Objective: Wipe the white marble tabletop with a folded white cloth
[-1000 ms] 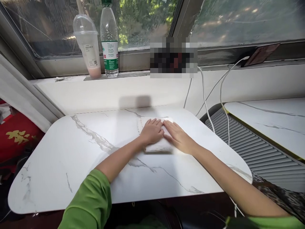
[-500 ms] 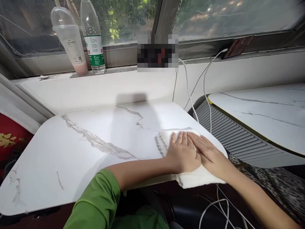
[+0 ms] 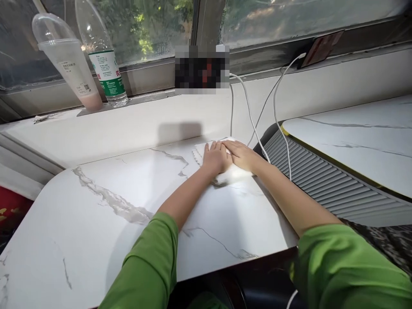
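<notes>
A folded white cloth [image 3: 234, 174] lies on the white marble-patterned table [image 3: 128, 249], close to its far right corner by the wall. My left hand [image 3: 216, 159] rests flat on top of the cloth with its fingers stretched forward. Beside it, my right hand [image 3: 240, 154] also lies flat, pressing the cloth down, and its fingertips meet those of the left. The palms and part of the cloth beneath them are hidden. Both arms reach forward in green sleeves.
On the window ledge stand a plastic cup [image 3: 69, 71] with a pink drink and a water bottle [image 3: 107, 77]. White cables [image 3: 249, 109] hang down by the table's right edge. A second marble-patterned table [image 3: 360, 137] is at the right, past a grey ribbed panel [image 3: 309, 176].
Both hands have slid the cloth away from me, from the table's near right edge to the far right corner by the wall. The view has tilted slightly.
</notes>
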{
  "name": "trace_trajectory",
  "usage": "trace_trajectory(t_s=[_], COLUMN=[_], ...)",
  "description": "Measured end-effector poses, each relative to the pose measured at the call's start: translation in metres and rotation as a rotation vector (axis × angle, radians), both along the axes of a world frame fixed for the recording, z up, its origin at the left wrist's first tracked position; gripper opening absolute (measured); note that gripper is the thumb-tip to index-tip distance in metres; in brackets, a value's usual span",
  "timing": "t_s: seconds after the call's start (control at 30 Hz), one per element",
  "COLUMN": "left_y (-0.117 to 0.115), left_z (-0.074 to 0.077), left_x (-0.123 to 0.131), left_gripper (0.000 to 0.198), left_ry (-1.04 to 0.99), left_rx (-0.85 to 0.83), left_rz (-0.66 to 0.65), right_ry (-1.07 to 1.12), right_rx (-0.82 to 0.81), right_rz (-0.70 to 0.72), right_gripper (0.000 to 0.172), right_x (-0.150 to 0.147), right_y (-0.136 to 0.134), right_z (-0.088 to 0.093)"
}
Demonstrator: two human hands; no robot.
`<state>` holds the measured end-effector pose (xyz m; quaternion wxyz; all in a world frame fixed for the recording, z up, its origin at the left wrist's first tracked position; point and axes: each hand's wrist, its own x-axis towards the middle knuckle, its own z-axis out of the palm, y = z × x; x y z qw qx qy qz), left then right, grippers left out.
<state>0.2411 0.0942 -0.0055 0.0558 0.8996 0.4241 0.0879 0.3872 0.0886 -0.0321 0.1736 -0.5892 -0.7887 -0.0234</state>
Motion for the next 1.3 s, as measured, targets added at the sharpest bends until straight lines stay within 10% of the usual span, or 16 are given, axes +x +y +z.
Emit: trace_trajectory(t_s=[0.3, 0.63, 0.8, 1.0, 1.3], left_y=[-0.005, -0.131, -0.16, -0.118, 0.026], left_z=[-0.003, 0.009, 0.011, 0.01, 0.01], left_x=[-0.012, -0.092, -0.116, -0.114, -0.128], left_gripper=[0.055, 0.056, 0.056, 0.055, 0.047], left_ry=[-0.001, 0.042, 0.035, 0.011, -0.063], left_rx=[-0.017, -0.016, 0.004, -0.066, -0.045], left_rz=[-0.033, -0.176, -0.216, -0.184, -0.03], right_ry=[-0.032, -0.102, -0.084, -0.032, 0.168], right_rx=[-0.014, 0.11, 0.125, 0.085, 0.01], right_rz=[-0.071, -0.046, -0.033, -0.063, -0.118], right_gripper=[0.058, 0.067, 0.074, 0.059, 0.051], right_x=[-0.008, -0.095, -0.118, -0.119, -0.152], right_y=[-0.014, -0.172, -0.203, -0.151, 0.003], right_z=[-0.007, 0.002, 0.005, 0.003, 0.017])
